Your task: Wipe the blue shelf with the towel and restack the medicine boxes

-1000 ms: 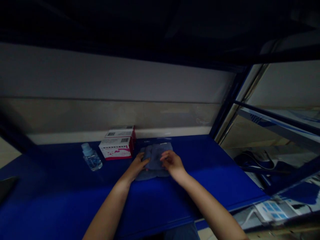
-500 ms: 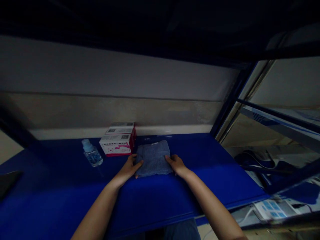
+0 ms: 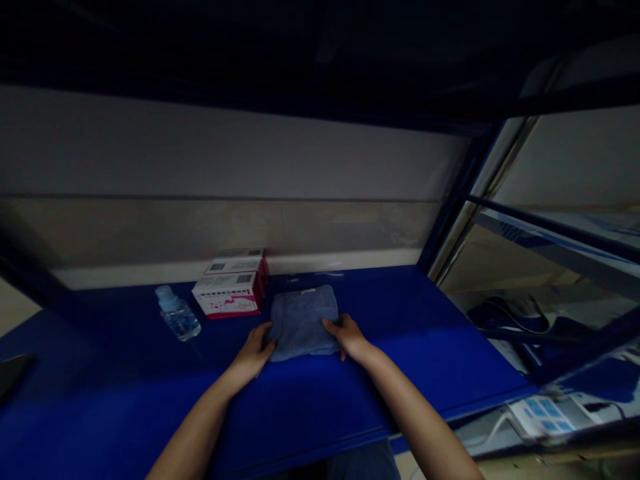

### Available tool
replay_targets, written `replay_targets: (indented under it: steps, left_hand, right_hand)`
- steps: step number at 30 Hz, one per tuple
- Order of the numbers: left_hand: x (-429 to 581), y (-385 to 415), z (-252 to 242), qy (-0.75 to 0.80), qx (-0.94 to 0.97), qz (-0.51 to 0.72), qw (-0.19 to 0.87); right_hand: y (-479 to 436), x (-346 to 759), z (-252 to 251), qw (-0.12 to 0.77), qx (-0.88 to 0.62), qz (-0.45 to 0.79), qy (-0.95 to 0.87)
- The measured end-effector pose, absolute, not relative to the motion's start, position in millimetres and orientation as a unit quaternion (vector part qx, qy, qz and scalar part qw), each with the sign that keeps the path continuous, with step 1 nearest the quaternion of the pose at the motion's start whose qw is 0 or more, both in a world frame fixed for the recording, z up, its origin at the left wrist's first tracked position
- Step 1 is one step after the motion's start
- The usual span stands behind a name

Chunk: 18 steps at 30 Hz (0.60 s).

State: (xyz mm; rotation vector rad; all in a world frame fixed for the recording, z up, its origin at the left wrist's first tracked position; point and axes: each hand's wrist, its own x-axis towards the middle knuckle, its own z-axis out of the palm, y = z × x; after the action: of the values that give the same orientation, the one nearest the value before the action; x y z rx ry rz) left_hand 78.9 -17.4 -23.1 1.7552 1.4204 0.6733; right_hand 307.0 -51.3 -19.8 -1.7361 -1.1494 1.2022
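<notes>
A folded grey-blue cloth, towel-like, lies on the blue shelf surface, with a small white tag at its far edge. My left hand is at the cloth's left edge, its thumb and fingers apart, touching the side without a grip. On the opposite side my right hand has its thumb on top of the cloth and its other fingers curled at the edge, partly hidden.
Behind the cloth to the left stand white and red-pink boxes. Left of them is a clear bottle with a light blue cap. A dark flat object sits far left. Blue posts and shelving border the right; a wall closes the back.
My left thumb has slid off the top of the cloth to its edge, and that hand has loosened. The right thumb still rests on the cloth. The view has shifted slightly.
</notes>
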Motion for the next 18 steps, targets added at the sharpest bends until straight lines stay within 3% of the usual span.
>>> replay_targets:
  steps: [6, 13, 18]
  left_hand:
    - [58.3, -25.7, -18.0, 0.538, 0.647, 0.308, 0.444]
    - [-27.8, -25.9, -7.4, 0.619, 0.606, 0.31, 0.391]
    - [-83.3, -22.1, -8.3, 0.665, 0.605, 0.275, 0.34]
  right_hand:
    - [-47.0, 308.3, -27.0, 0.432, -0.655, 0.457, -0.418]
    - [-66.0, 388.8, -35.7, 0.507, -0.66, 0.417, -0.365]
    - [-110.6, 487.8, -43.5, 0.509, -0.729, 0.336, -0.311]
